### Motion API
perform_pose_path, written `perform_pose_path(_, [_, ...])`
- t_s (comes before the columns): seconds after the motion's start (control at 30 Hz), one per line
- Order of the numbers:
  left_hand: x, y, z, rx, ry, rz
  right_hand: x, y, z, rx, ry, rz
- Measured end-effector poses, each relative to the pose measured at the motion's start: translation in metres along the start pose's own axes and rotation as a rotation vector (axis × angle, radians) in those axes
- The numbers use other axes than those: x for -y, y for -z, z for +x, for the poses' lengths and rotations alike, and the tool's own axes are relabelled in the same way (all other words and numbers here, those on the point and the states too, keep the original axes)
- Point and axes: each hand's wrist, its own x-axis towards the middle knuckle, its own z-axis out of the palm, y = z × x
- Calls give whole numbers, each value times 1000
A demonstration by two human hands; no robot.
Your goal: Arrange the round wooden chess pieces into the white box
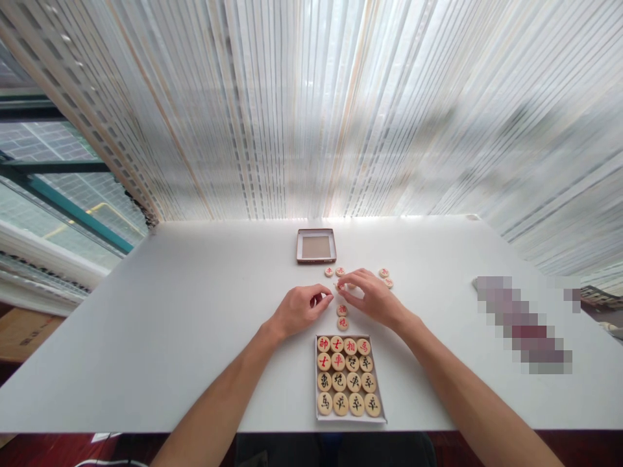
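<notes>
Filling the shallow white cardboard tray, which lies nearer the body than both hands, are sixteen round, pale wood-coloured discs, six with red characters and ten with black. They stand in four rows of four with no gap, so that layer looks complete. What is left outside, as far as can be seen, is eight red-marked discs on the white table: an upper pair just beyond the right fingertips, a side pair beyond the back of the right hand, a near pair between the hands and the tray, a half-hidden disc beneath the right fingers, and the disc at the fingertips. Beyond the left hand lies a shallow rectangular lid with a dark brown rim, holding no discs

The right hand is partly spread, its forefinger bent over the disc at the fingertips and touching it, the thumb a little apart on the near side; whether the disc is firmly grasped cannot be told. The left hand is curled just beside it, thumb and forefinger brought close together; nothing shows in its grasp, though whether the tips meet is too small to tell
</notes>
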Motion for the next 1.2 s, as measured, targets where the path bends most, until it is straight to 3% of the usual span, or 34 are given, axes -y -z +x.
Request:
perform_pose_path(0.17, [-7, -5, 2, -46, 59, -432, 16, 8, -9, -78, -20, 213])
perform_pose_path(0.37, [-6, -12, 5, -38, 143, -653, 24, -5, -9, -108, 28, 245])
perform_pose_path(0.57, [0, -18, 6, -58, 193, -732, 19, -9, -11, -121, 0, 229])
perform_pose_path(0.93, [1, -17, 4, -91, 50, -672, 25, -4, -12, -97, -98, 319])
perform_pose_path(1.2, [3, -16, 6, -87, 47, -660, 23, -2, -10, -61, -105, 335])
